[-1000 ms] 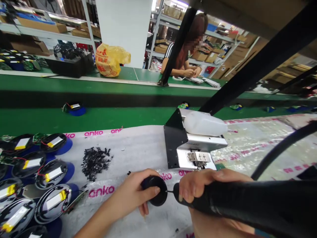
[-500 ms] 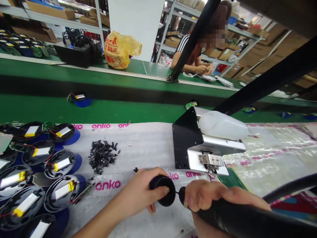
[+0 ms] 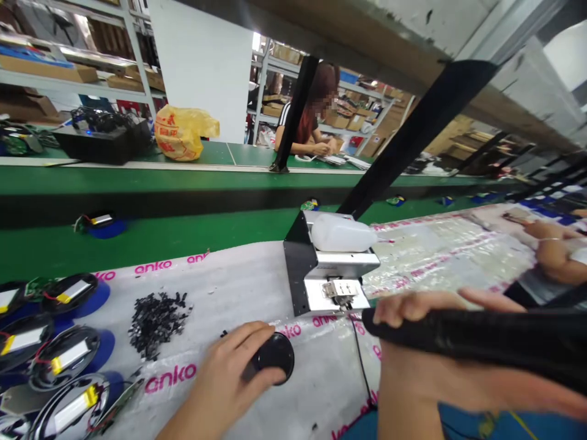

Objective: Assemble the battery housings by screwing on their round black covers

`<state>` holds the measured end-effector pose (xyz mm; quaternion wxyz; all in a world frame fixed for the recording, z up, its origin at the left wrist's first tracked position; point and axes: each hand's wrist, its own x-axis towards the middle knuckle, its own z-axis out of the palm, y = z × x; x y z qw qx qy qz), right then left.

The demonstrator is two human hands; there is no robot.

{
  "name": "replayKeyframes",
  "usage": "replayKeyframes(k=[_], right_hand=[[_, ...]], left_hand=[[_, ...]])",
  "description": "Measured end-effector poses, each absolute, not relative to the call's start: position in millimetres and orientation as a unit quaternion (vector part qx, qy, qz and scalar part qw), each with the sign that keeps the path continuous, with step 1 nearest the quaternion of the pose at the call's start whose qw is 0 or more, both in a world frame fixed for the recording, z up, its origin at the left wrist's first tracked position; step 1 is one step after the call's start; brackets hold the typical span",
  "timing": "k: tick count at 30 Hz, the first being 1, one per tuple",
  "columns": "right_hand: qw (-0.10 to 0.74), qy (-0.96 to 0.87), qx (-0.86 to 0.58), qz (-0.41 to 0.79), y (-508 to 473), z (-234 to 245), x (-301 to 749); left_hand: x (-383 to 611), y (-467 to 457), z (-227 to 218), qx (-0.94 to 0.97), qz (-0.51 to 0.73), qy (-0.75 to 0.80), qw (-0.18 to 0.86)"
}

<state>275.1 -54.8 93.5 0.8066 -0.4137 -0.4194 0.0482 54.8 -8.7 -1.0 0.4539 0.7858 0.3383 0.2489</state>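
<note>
My left hand (image 3: 238,366) is closed around a round black housing (image 3: 279,357), thumb across its face, held above the wrapped bench surface. My right hand (image 3: 413,305) wraps around a thick black electric screwdriver (image 3: 472,333), blurred by motion. Its nose points left, close to the front of a black and silver screw feeder (image 3: 337,293); I cannot make out the bit. A translucent white bottle (image 3: 343,233) lies on top of the feeder. Left of my left hand is a pile of small black parts (image 3: 158,321).
Blue-black housings with batteries (image 3: 73,355) crowd the left side. Behind runs a green conveyor belt (image 3: 202,229) carrying a few units. A slanted black post (image 3: 413,140) rises behind the feeder. One person (image 3: 307,134) sits across; another person's arm (image 3: 553,244) reaches in at right.
The view has swung right and up. The screwdriver has moved away from the round housing, toward the feeder's front. My left hand keeps hold of the housing.
</note>
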Motion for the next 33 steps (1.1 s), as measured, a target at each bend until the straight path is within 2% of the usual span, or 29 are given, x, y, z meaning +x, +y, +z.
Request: replayKeyframes(k=[3,6,9,12,14,19,26,33], right_hand=[[0.817,-0.397,-0.417,-0.022,-30,101,294],[0.807,-0.356,-0.471,-0.013,-17,95,298],[0.789,-0.350,-0.500,0.066,-27,90,289],[0.783,-0.385,-0.444,0.205,-49,92,265],[0.790,-0.400,-0.401,0.235,-59,94,242],[0.797,-0.433,-0.368,0.203,-47,95,198],[0.780,-0.455,-0.340,0.261,-23,76,192],[0.782,-0.467,-0.340,0.235,-18,64,181]], left_hand=[[53,-8,-2,0.782,0.211,0.316,0.493],[54,-5,-1,0.758,0.177,0.336,0.530],[56,-1,2,0.746,0.165,0.355,0.538],[58,4,5,0.747,0.157,0.338,0.550],[58,7,6,0.749,0.160,0.314,0.561],[56,10,4,0.730,0.179,0.293,0.591],[58,12,8,0.707,0.177,0.284,0.623],[53,12,12,0.680,0.187,0.263,0.659]])
